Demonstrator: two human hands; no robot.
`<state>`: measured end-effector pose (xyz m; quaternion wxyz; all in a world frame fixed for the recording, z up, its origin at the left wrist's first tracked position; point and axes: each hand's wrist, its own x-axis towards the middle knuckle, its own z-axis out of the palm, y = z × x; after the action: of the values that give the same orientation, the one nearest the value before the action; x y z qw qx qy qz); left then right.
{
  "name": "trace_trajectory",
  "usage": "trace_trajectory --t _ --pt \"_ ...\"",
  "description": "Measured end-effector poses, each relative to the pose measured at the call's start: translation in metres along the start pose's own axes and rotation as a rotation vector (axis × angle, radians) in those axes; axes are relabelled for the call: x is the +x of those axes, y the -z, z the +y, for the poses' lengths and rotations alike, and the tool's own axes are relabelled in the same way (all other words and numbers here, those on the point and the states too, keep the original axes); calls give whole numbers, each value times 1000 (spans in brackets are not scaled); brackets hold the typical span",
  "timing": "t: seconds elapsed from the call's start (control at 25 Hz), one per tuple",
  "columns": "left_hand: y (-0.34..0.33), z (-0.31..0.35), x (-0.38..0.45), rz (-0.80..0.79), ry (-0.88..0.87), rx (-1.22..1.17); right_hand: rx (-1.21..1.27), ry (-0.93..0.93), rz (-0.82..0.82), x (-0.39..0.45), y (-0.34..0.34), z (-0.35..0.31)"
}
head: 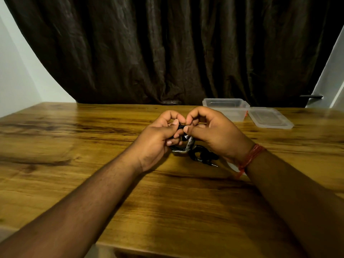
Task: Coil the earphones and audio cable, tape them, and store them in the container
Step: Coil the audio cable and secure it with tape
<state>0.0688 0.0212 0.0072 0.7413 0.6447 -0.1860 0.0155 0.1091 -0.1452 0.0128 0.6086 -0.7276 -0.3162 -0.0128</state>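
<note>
Pinching the black coil (181, 144), left hand (158, 138) and right hand (210, 133) apparently press tape; slackened grip risks unwinding.

The room is dim and warm-toned. Soft light falls from above and ahead of me, leaving a pale sheen on the wooden table (74, 138) toward nine o'clock and another near three o'clock. My forearms cast broad, soft shadows on the wood toward six o'clock. The dark curtain (167, 49) at twelve o'clock swallows most detail. The wide lens bows the edges, and my forearms near the bottom corners look smeared.
</note>
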Motion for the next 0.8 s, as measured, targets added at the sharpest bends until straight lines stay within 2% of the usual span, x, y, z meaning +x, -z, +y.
trace_trajectory --t 0.16,0.24,0.32,0.4,0.52,0.68,0.72,0.8 --pt "4 0 0 -15 11 -64 -68 -4 -3 1 3 -3" --pt "8 1 1 27 25 -80 -168 11 72 3 15 -6" --pt "10 2 1 64 16 -50 -362 -8 172 4 34 -11" --pt "11 3 0 73 0 -12 -647 -72 149 2 53 -18" --pt "14 1 1 99 -6 29 -1028 -235 -111 -5 77 -30" --pt "13 2 0 191 -7 190 -1091 -617 -585 -20 74 -43" --pt "10 3 -1 216 -2 284 -1129 -669 -661 -22 70 -43" --pt "7 4 -2 239 14 483 -1163 -686 -705 -21 64 -39"
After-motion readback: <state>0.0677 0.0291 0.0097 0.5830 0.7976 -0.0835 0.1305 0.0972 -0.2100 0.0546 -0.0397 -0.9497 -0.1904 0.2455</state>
